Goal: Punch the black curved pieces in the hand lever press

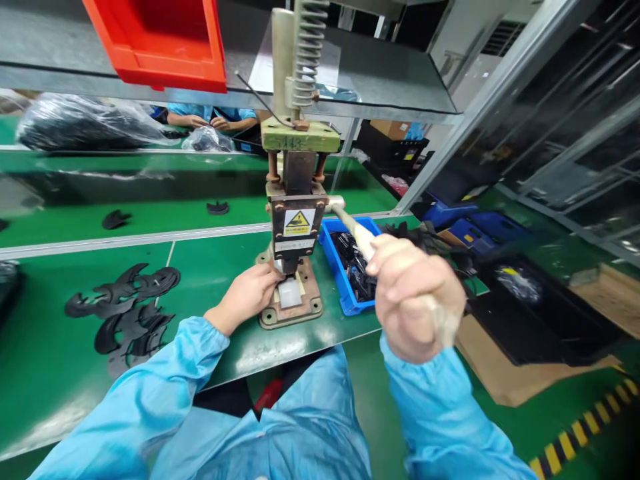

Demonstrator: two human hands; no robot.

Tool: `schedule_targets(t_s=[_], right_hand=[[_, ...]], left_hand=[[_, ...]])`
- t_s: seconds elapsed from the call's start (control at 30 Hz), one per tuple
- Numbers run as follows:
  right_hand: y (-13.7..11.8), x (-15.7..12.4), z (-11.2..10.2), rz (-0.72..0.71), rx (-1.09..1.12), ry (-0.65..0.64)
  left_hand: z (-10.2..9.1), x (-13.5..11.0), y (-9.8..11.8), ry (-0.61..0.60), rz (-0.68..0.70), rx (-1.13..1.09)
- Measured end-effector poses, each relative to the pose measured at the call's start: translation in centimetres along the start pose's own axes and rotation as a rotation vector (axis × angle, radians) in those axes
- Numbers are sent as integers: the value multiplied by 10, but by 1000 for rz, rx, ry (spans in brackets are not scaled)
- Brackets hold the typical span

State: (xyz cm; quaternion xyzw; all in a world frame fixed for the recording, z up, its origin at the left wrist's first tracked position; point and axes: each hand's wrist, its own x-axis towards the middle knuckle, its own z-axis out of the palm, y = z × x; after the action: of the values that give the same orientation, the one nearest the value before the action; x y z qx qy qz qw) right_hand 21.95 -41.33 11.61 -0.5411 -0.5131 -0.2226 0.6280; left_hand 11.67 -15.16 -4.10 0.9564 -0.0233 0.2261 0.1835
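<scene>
A hand-lever press (298,217) with a yellow warning label stands upright on the green bench. My right hand (417,293) is wrapped round the pale end of its lever (357,233), out to the right of the press. At the press base (313,297), my left hand (253,293) has its fingertips pinched together just under the ram (290,265). A small dark edge shows by those fingertips, but what they hold is mostly hidden. A whitish block (290,293) sits on the base in front of the ram.
Several curved black parts (133,320) lie in a loose pile at left. A blue bin (343,273) of small black parts stands right of the press. A red bin (170,73) rests on the shelf above. Across the bench are a co-worker's hands (210,123).
</scene>
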Motion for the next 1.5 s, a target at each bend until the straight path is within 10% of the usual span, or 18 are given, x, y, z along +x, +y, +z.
schedule_targets(t_s=[0.33, 0.63, 0.8, 1.07, 1.23, 1.37, 1.5], right_hand=[[28, -68, -6, -4, -21, 78], [49, -64, 7, -124, 23, 259], [46, -65, 6, -133, 20, 250], [44, -65, 0, -90, 0, 187], [36, -67, 1, -33, -6, 166], [30, -67, 3, -15, 2, 143], [28, -67, 5, 6, 0, 157]], left_hand=[[-11, -17, 1, -20, -18, -62], [-140, -100, -129, -243, -693, 392], [-151, -120, -155, -448, -733, 431], [-137, -111, -148, -430, -734, 341], [-134, -101, -126, -114, -720, 287], [-108, -75, -79, 94, -818, -316], [-66, -35, -25, -17, -810, -864]])
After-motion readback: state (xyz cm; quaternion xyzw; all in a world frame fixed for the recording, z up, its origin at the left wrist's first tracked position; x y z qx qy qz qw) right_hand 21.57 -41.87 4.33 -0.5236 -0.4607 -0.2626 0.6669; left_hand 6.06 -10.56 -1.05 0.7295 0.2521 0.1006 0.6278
